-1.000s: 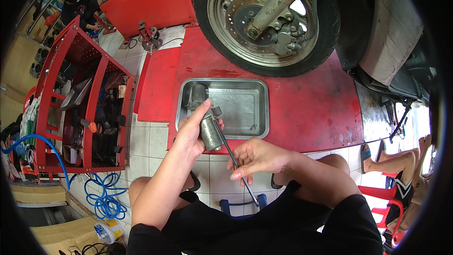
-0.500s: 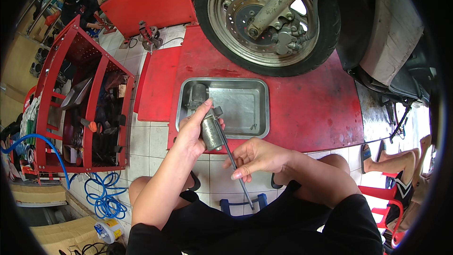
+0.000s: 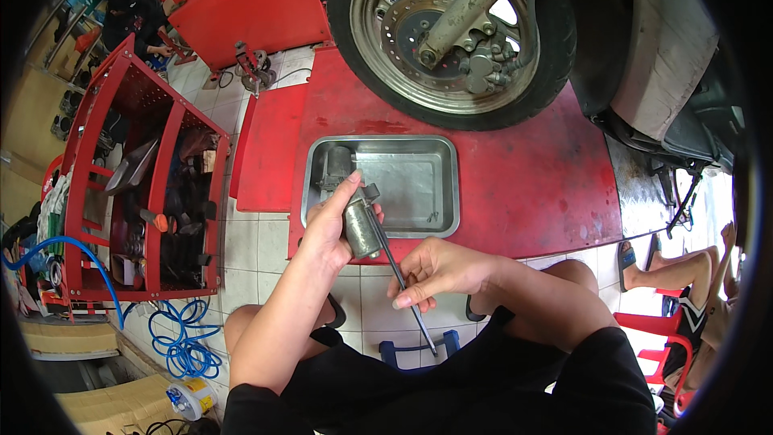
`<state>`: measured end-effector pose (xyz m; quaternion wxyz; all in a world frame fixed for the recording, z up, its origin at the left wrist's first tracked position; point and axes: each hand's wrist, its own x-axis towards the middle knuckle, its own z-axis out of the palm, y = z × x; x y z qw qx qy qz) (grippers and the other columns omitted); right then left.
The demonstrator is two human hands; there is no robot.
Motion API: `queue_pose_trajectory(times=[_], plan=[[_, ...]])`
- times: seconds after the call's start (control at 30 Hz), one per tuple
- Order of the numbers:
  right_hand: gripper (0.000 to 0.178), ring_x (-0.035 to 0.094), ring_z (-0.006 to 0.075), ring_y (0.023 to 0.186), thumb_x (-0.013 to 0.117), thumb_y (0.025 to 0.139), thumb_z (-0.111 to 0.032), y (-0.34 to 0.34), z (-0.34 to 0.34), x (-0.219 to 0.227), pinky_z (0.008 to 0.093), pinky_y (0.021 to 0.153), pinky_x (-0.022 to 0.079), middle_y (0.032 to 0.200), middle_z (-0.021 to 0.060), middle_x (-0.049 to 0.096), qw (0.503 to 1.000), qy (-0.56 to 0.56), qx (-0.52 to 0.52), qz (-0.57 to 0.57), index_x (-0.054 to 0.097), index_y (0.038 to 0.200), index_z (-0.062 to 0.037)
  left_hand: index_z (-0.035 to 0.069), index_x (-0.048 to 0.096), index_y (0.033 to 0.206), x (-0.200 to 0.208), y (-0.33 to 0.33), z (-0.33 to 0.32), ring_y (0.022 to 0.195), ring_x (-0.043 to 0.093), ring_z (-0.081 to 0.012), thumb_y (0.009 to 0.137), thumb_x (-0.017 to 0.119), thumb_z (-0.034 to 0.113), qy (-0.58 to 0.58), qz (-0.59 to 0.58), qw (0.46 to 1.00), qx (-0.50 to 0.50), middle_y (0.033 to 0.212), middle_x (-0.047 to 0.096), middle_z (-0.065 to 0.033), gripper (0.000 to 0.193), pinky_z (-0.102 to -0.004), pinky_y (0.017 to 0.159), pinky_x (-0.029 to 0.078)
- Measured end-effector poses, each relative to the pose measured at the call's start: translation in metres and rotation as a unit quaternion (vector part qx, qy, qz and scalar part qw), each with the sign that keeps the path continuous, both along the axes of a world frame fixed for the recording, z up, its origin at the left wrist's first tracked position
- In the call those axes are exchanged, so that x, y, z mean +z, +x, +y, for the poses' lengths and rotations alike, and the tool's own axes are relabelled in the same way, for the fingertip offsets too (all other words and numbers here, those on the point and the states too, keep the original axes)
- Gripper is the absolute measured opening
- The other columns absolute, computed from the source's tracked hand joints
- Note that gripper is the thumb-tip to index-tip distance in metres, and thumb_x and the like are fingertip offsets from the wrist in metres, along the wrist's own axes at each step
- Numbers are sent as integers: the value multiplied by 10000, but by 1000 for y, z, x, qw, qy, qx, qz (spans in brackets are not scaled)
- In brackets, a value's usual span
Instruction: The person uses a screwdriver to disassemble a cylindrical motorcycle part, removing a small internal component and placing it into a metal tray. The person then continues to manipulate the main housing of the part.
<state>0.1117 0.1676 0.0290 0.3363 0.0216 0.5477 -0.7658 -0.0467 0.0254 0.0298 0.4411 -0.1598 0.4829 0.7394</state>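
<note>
My left hand (image 3: 328, 221) is closed around a worn metal cylinder (image 3: 360, 228), which looks like a small starter motor. The cylinder is tilted over the near left part of a steel tray (image 3: 456, 193). A grey cylindrical part (image 3: 339, 163) shows beyond my thumb; whether it is joined to the held one I cannot tell. A long thin metal rod tool (image 3: 417, 316) slants from the cylinder's side toward my lap. My right hand (image 3: 431, 274) pinches that rod around its middle. The rod's upper end is partly hidden beside the cylinder.
The tray sits on a red platform (image 3: 531, 185) below a motorbike front wheel (image 3: 555, 72). Small dark pieces (image 3: 432, 217) lie in the tray. A red tool cart (image 3: 153, 193) and coiled blue hose (image 3: 183, 338) are on the left. Another person (image 3: 692, 274) sits at right by a red chair (image 3: 656, 330).
The whole view has shifted slightly. Both hands keep their hold on the cylinder and the rod, with hardly any visible movement.
</note>
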Motion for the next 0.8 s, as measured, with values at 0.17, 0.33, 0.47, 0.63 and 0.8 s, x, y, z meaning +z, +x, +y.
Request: queue_pose_trajectory(times=[0.17,0.33,0.47,0.63,0.8], plan=[[358,699,160,848,757,903,-228,3,-2,-4,265,762,541,914,87,705,998,-49,-27,1,649,1148,9,36,628,1014,-2,0,-1,731,667,-230,839,805,369,-17,31,999,-18,848,651,-114,415,-400,678,606],[371,705,196,904,747,906,-192,5,0,-1,298,786,557,1009,116,702,993,-100,-20,-57,620,1182,21,31,625,1017,-4,1,0,735,665,-232,840,807,358,-19,30,999,-19,851,648,-119,414,-406,685,605],[365,707,204,874,749,901,-177,5,2,1,323,754,571,962,116,705,997,-62,-15,-43,615,1164,38,28,618,1019,-8,0,-1,733,664,-234,837,815,324,-14,20,1000,-15,849,643,-120,399,-407,682,603],[341,703,199,854,759,892,-180,10,10,-5,324,736,571,935,104,700,998,-26,-44,-47,630,1119,39,-25,611,954,-16,3,12,660,660,-223,853,808,235,-6,33,999,2,805,646,-121,342,-376,592,589],[347,694,183,863,747,902,-210,18,22,-16,320,762,568,932,96,703,996,11,-78,-52,624,1121,29,-30,630,935,-34,3,36,649,653,-200,852,812,212,-27,68,997,-8,799,662,-113,313,-350,582,570]])
